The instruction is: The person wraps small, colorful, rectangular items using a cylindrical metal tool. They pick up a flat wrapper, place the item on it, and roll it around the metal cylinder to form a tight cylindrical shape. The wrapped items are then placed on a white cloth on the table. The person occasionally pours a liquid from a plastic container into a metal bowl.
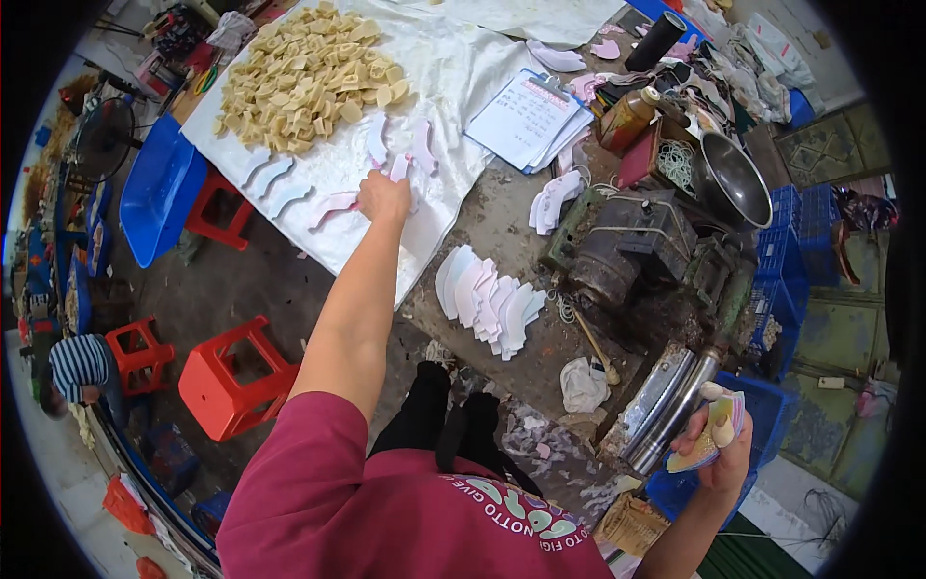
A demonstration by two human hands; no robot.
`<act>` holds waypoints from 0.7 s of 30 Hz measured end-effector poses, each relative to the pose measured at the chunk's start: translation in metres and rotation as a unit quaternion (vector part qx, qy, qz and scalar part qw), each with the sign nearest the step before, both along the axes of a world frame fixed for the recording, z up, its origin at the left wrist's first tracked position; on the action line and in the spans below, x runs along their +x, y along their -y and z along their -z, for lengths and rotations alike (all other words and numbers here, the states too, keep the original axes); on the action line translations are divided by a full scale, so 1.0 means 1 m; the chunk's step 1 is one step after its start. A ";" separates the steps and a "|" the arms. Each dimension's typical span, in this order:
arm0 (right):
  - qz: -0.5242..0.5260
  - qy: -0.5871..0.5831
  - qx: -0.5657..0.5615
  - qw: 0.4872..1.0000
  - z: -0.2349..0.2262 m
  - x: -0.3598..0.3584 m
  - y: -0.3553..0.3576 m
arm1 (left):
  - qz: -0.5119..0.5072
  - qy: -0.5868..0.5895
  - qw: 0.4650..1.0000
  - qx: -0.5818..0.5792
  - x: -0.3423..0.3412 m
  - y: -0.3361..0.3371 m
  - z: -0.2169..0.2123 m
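At the edge of the white sheet, my left hand (384, 196) reaches out with its fingers closed on a pale pink curved piece (400, 166). Similar curved strips lie around it: a white one (376, 141), a lilac one (422, 147), a pink one (332, 209) and several pale blue ones (287, 199). My right hand (719, 444) is raised at the lower right beside the machine's metal roller, its fingers wrapped round a small stack of curved pieces (702, 446) with yellow and pink edges. How many pieces it grips I cannot tell.
A large heap of yellowish pieces (307, 75) covers the sheet's far part. Fanned curved strips (487, 301) lie on the bench by the motor-driven machine (632, 241) with its roller (675, 405). Nearby are a clipboard (531, 118), a metal bowl (735, 180) and a red stool (236, 379).
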State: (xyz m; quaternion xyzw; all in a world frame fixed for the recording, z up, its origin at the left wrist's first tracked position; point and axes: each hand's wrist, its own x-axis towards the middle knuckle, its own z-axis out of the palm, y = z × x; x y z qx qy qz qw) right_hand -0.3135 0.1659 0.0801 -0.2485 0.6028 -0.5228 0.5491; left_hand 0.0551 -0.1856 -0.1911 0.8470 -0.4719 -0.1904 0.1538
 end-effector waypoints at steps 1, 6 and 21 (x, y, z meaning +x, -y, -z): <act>0.011 0.001 -0.006 1.000 -0.001 0.003 0.001 | 0.001 -0.012 1.000 0.009 -0.001 0.005 0.002; 0.055 0.028 -0.032 0.998 -0.001 0.030 0.013 | -0.016 -0.053 0.998 -0.024 0.012 0.014 0.015; 0.099 0.162 -0.077 0.979 0.061 0.131 0.070 | 0.389 -0.424 0.794 -0.193 -0.125 -0.242 -0.201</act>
